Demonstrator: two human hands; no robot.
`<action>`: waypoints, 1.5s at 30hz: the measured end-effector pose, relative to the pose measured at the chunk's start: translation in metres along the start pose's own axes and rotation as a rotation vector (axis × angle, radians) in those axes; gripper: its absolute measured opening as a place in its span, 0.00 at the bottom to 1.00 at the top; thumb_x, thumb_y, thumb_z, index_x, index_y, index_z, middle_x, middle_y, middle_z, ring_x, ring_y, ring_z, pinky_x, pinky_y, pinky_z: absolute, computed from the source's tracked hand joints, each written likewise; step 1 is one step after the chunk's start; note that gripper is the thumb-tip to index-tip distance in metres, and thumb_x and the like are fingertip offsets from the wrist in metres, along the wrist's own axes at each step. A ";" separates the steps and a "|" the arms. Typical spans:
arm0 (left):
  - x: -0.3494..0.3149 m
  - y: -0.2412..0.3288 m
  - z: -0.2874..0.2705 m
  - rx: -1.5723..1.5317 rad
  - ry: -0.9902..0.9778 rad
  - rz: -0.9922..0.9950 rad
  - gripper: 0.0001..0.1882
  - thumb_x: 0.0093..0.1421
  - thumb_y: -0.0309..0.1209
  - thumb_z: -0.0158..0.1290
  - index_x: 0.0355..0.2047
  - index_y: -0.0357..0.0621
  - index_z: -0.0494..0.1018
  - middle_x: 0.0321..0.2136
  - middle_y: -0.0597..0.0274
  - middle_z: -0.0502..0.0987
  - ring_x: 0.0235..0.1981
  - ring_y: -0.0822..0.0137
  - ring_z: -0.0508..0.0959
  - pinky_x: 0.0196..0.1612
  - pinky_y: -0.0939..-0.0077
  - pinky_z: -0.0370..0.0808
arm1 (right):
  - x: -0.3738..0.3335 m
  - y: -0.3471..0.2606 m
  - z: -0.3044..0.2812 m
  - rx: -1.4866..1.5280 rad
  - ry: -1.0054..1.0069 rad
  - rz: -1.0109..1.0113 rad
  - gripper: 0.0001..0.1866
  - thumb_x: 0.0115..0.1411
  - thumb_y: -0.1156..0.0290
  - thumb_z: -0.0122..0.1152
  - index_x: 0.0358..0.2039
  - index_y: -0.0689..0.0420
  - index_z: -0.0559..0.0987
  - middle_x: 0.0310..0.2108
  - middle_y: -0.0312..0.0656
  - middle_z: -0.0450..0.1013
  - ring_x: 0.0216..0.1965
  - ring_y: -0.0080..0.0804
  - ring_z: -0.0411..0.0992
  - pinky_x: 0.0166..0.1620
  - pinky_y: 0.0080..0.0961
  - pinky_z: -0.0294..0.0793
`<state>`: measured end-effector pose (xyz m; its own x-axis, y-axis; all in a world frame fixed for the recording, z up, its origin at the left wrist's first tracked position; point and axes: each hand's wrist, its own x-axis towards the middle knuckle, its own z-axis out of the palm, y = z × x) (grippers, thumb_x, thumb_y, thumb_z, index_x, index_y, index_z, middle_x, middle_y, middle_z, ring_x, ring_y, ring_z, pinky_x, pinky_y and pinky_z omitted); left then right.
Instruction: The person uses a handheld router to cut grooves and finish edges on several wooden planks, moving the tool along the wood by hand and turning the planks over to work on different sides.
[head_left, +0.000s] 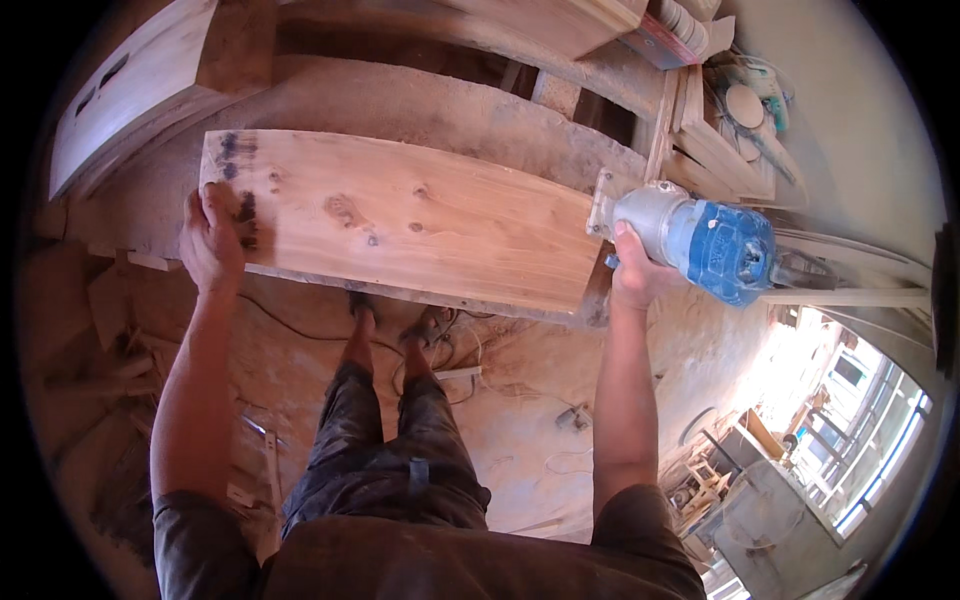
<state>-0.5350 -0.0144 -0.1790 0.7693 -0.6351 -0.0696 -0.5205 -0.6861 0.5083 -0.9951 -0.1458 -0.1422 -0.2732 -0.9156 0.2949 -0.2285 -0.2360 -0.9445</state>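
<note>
A pale wooden board (400,225) with knots lies flat across the workbench (400,100). Dark, scorched-looking marks run along its left end. My left hand (213,240) grips that left end, near the front corner. In my right hand (637,268) is a trim router (715,240) with a blue motor housing and a silver body, tipped on its side. Its flat base plate (602,203) faces the board's right end; I cannot tell whether the two touch. The router's bit is hidden.
A thick wooden piece with slots (140,95) stands at the back left. A sander-like tool with a round pad (745,105) lies among wood pieces at the back right. Cables (300,328) trail over the dusty floor near my feet. A grey cabinet (765,530) stands at lower right.
</note>
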 end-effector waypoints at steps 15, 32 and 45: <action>0.001 -0.003 0.001 0.014 0.022 0.032 0.30 0.72 0.54 0.37 0.43 0.37 0.75 0.31 0.42 0.79 0.36 0.41 0.79 0.42 0.52 0.71 | 0.015 0.026 -0.022 0.013 -0.271 0.012 0.45 0.45 0.81 0.71 0.65 0.66 0.61 0.58 0.50 0.68 0.56 0.41 0.71 0.59 0.39 0.72; -0.014 0.020 -0.004 -0.062 0.054 -0.020 0.23 0.72 0.47 0.38 0.52 0.45 0.74 0.39 0.39 0.80 0.43 0.35 0.79 0.48 0.47 0.73 | -0.016 0.025 0.024 -0.137 -0.351 -0.131 0.44 0.48 0.82 0.71 0.66 0.69 0.62 0.60 0.52 0.68 0.59 0.43 0.70 0.62 0.38 0.69; -0.022 0.030 -0.010 -0.122 0.070 -0.007 0.19 0.71 0.40 0.40 0.49 0.40 0.72 0.38 0.42 0.79 0.41 0.38 0.78 0.44 0.47 0.73 | -0.060 -0.013 0.176 -0.063 -0.664 -0.202 0.41 0.53 0.73 0.68 0.66 0.66 0.62 0.65 0.57 0.60 0.65 0.52 0.60 0.68 0.48 0.59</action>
<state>-0.5637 -0.0172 -0.1538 0.7991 -0.6010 -0.0159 -0.4691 -0.6399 0.6087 -0.8110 -0.1454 -0.1728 0.4051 -0.8656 0.2943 -0.2739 -0.4220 -0.8642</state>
